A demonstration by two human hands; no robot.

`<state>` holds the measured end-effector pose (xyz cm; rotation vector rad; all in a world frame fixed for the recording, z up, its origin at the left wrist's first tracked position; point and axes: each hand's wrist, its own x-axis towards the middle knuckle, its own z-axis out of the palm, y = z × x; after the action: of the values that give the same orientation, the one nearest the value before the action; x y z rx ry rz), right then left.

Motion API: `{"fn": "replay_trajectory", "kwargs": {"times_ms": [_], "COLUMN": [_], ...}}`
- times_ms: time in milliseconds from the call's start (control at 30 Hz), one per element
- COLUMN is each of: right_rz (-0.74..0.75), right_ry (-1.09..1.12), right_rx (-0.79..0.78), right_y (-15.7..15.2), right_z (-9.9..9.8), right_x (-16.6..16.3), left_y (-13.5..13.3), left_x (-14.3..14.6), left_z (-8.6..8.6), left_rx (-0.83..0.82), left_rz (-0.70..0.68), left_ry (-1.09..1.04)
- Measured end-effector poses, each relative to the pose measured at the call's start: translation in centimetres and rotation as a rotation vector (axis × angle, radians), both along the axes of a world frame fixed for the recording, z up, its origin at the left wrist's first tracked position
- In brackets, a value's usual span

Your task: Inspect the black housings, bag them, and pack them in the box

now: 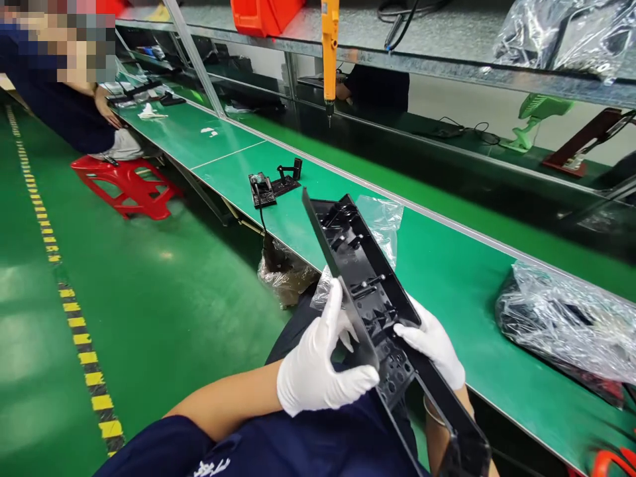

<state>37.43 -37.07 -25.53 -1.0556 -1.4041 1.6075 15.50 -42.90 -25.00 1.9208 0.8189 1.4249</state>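
A long black plastic housing [365,291], with ribs, posts and holes inside, is tilted above my lap and reaches over the bench edge. My right hand [434,341], in a white glove, grips its right wall, thumb over the rim and the other fingers hidden beneath. At the opposite wall is my left hand [325,368], also gloved, with thumb and forefinger spread wide along the side; some of its fingers are partly hidden. Behind the housing lies a clear plastic bag [382,222] on the green bench [447,291].
Small black parts [273,185] lie on the bench, a cable hanging from one. A plastic-wrapped bundle [561,324] and orange handles [613,464] are at right. An orange electric screwdriver [329,59] hangs overhead. Left are a red stool [126,185] and a seated co-worker.
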Motion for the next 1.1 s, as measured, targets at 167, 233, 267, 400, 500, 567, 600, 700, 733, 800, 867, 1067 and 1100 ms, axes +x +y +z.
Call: {"fn": "replay_trajectory", "kwargs": {"times_ms": [167, 233, 267, 400, 500, 567, 600, 700, 733, 800, 867, 1067, 1100], "right_rz": [0.119, 0.155, 0.168, 0.178, 0.198, 0.223, 0.235, 0.249, 0.254, 0.266, 0.280, 0.300, 0.313], "right_ry": [0.049, 0.073, 0.086, 0.121, 0.130, 0.141, 0.147, 0.164, 0.167, 0.171, 0.174, 0.194, 0.203], "right_rx": [-0.007, -0.012, -0.016, -0.043, -0.053, -0.065, -0.076, -0.109, -0.117, -0.135, -0.158, -0.169, -0.168], "right_y": [0.7, 0.6, 0.6, 0.6, 0.6, 0.6, 0.7, 0.6, 0.6, 0.4, 0.3, -0.1, -0.2], "right_z": [-1.0, -1.2, -1.2, -1.2, -1.4, -1.6, -1.7, -1.7, -1.6, -1.3, -0.8, -0.3, -0.2], "right_x": [0.8, 0.7, 0.6, 0.5, 0.5, 0.5, 0.5, 0.3, 0.2, 0.0, -0.1, -0.4, -0.5], "left_y": [-0.8, -0.8, -0.9, -0.9, -0.9, -0.9, -1.0, -1.0, -1.0, -1.1, -1.2, -1.6, -1.7], "left_x": [-0.2, -0.3, -0.3, -0.1, -0.1, -0.1, -0.2, -0.2, -0.1, 0.1, 0.3, -0.3, -0.5], "left_z": [-1.5, -1.8, -1.9, -2.0, -2.2, -2.4, -2.5, -2.4, -2.3, -2.0, -1.8, -2.9, -3.2], "left_rx": [0.102, 0.119, 0.130, 0.139, 0.162, 0.178, 0.181, 0.181, 0.177, 0.158, 0.134, 0.129, 0.066], "left_rz": [0.026, 0.047, 0.057, 0.062, 0.054, 0.059, 0.065, 0.061, 0.041, -0.020, -0.045, 0.028, 0.012], "left_ry": [0.088, 0.090, 0.091, 0.095, 0.080, 0.074, 0.076, 0.075, 0.066, 0.034, 0.000, 0.094, 0.109]}}
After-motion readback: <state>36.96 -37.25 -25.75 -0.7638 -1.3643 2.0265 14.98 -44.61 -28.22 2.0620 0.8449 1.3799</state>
